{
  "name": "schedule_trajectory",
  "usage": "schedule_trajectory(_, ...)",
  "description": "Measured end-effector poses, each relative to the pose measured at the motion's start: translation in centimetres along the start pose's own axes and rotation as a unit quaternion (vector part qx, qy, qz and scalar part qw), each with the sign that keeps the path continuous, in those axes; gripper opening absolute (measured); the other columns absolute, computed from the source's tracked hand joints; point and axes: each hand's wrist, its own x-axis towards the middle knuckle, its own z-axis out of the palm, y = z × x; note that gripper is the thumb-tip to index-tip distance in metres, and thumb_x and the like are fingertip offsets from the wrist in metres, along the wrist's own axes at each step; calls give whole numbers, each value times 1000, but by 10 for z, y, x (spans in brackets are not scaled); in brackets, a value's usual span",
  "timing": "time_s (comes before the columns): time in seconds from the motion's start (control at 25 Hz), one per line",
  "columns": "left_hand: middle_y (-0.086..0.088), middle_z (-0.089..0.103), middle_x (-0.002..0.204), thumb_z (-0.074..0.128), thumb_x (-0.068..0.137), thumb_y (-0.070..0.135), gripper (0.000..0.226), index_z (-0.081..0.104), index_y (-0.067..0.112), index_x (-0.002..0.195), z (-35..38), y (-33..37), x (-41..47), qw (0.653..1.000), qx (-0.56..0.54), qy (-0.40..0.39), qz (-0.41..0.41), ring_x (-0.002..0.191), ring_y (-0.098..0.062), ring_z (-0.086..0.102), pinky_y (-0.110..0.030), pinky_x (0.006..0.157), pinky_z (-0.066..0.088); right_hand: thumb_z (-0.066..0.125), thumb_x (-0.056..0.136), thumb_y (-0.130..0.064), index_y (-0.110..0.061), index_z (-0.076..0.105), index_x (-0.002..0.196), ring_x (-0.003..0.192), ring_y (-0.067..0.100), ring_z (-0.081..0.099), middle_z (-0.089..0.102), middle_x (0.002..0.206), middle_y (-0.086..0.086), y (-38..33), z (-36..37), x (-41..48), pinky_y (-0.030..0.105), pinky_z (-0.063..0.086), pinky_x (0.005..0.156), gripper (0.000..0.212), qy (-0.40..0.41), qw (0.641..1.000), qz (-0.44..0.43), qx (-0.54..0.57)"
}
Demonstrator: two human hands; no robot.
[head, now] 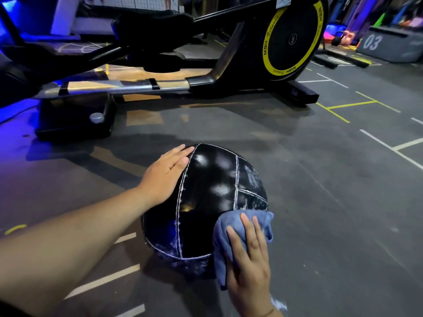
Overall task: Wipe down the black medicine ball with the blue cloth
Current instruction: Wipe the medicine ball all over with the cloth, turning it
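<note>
The black medicine ball (206,202) is seen resting on the dark gym floor (332,213), just in front of an elliptical trainer (174,65). It is steadied by the left hand (163,177), laid flat on its upper left side with fingers straight and together, presumably so it cannot roll. The blue cloth (231,234) is pressed against the lower right side by the right hand (249,257), fingers straight and slightly spread over it. The ball's underside and far side are hidden; worn lettering on one panel cannot be read.
</note>
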Motion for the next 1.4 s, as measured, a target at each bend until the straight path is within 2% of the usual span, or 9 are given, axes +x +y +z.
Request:
schedule_trajectory(0.08,24,35,151,36,103,40,36,46,49,136,1,-1,-7,1000,4,21,-5,142,1,25,-36,121,16,50,95,-17,-21,51,136,141,32,38,44,149,10,2,-8,38,47,32,113,42,-6,1000,21,20)
schedule_trajectory(0.2,24,35,151,37,103,39,36,47,48,136,5,0,-11,1000,4,30,-4,142,2,25,-32,118,18,55,94,-23,-32,61,128,120,9,56,61,132,-9,21,-13,134,29,42,103,35,-48,976,207,46)
schedule_trajectory(0.32,27,36,149,36,103,39,36,47,49,135,3,-1,-11,999,-1,34,-8,141,5,25,-29,116,18,56,85,-31,-43,67,105,90,6,62,73,98,-14,54,1,215,33,51,89,26,-223,917,322,69)
schedule_trajectory(0.4,30,37,147,34,103,43,35,48,52,133,-1,-3,-10,999,-14,33,-22,139,7,26,-28,116,19,57,85,-33,-41,70,106,86,8,60,70,92,-15,59,14,229,37,51,90,26,-252,903,338,84)
schedule_trajectory(0.68,3,57,121,25,93,64,45,46,32,117,-31,24,-2,983,14,54,-173,117,-26,50,-36,89,31,43,94,-33,-42,61,117,97,26,62,70,103,-3,9,18,224,31,47,77,31,-243,930,273,-41)
schedule_trajectory(0.84,-3,49,143,26,99,51,46,39,27,136,-10,57,9,987,90,52,-126,130,-30,44,-47,111,27,42,94,-34,-39,61,112,96,26,62,69,102,-5,-16,23,218,34,50,75,27,-233,942,228,-76)
schedule_trajectory(1.04,5,39,153,22,102,38,44,50,29,135,-2,34,8,975,205,21,-83,145,-17,28,-50,116,22,44,95,-31,-49,52,129,113,10,57,57,130,-23,-19,13,185,33,50,85,39,-174,968,182,-16)
schedule_trajectory(1.2,9,35,155,22,102,38,47,45,31,142,-14,14,12,978,191,20,-83,146,-11,25,-43,118,21,55,90,-21,-27,61,132,132,21,48,54,143,1,-39,9,94,43,42,106,43,-62,997,40,-11)
schedule_trajectory(1.4,13,32,156,25,103,37,45,41,35,145,-22,6,-4,982,175,22,-73,146,-7,21,-42,119,17,43,99,-23,-21,67,125,134,34,46,55,140,8,-57,10,30,54,45,100,35,-27,999,-47,-8)
